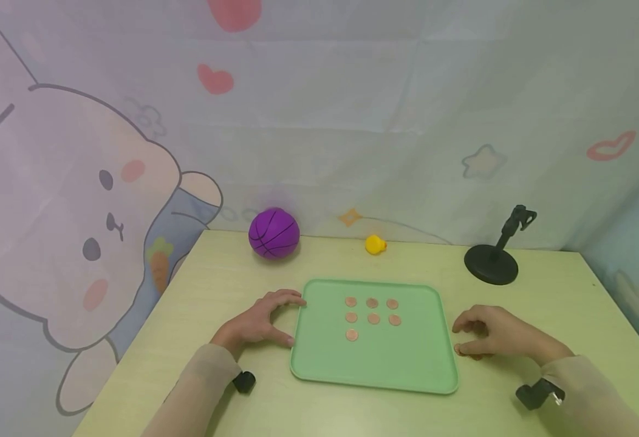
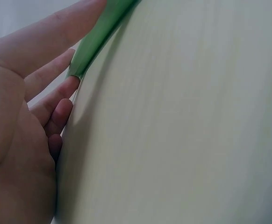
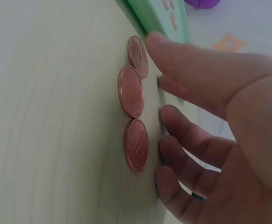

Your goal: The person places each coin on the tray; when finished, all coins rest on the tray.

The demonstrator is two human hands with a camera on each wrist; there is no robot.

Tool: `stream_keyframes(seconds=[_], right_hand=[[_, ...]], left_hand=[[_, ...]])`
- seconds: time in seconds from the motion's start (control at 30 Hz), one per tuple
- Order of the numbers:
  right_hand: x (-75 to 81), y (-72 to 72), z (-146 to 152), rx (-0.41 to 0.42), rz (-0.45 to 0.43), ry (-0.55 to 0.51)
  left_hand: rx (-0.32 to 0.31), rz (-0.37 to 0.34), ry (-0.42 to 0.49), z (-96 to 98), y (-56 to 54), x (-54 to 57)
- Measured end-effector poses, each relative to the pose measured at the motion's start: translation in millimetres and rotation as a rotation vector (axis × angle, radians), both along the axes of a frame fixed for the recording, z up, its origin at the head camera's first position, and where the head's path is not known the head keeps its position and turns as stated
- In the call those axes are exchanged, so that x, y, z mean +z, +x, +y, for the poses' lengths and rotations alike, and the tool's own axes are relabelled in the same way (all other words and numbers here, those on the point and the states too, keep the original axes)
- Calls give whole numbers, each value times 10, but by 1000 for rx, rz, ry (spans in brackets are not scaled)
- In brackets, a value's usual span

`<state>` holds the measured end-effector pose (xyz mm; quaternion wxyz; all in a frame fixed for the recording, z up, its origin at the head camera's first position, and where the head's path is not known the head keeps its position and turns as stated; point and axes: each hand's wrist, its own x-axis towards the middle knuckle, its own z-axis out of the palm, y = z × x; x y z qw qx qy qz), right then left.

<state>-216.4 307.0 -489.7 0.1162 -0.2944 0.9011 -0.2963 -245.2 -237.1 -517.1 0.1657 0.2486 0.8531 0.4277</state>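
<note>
On the table lies a green tray (image 1: 319,358) with several copper coins (image 1: 373,318) laid flat in rows. Two rows hold three coins each, and a single coin (image 1: 351,335) lies below the left column. My left hand (image 1: 256,321) rests at the tray's left rim, thumb and fingers spread along it. Beyond the right rim, my right hand (image 1: 494,331) hovers low with loosely bent fingers. Three coins (image 3: 130,92) lie in a line under it in the right wrist view. Its thumb (image 3: 182,60) is close to the end coin (image 3: 138,57); whether they touch I cannot tell.
Along the back of the table stand a purple ball (image 1: 274,233), a small yellow toy (image 1: 375,244) and a black stand (image 1: 491,264) with a round base. A patterned cloth (image 1: 319,121) hangs behind the table.
</note>
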Motion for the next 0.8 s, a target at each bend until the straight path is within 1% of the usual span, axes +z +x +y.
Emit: stream_keyframes(seconds=[0.07,0.2,0.4,0.63,0.8], right_hand=[[4,21,-12,13,-8,-5],[1,45,-31,25,5,-19],[-27,42,-35,50,72,-45],[-21,45,-39,59,31,-56],[-14,45,-30,61,16,-46]], left_hand=[[4,-3,1,1,3,-1],[8,-4,1,4,13,17],[11,-3,-10,3,15,40],[7,7,-11,-6,1,16],[5,3,-6,4,16,26]])
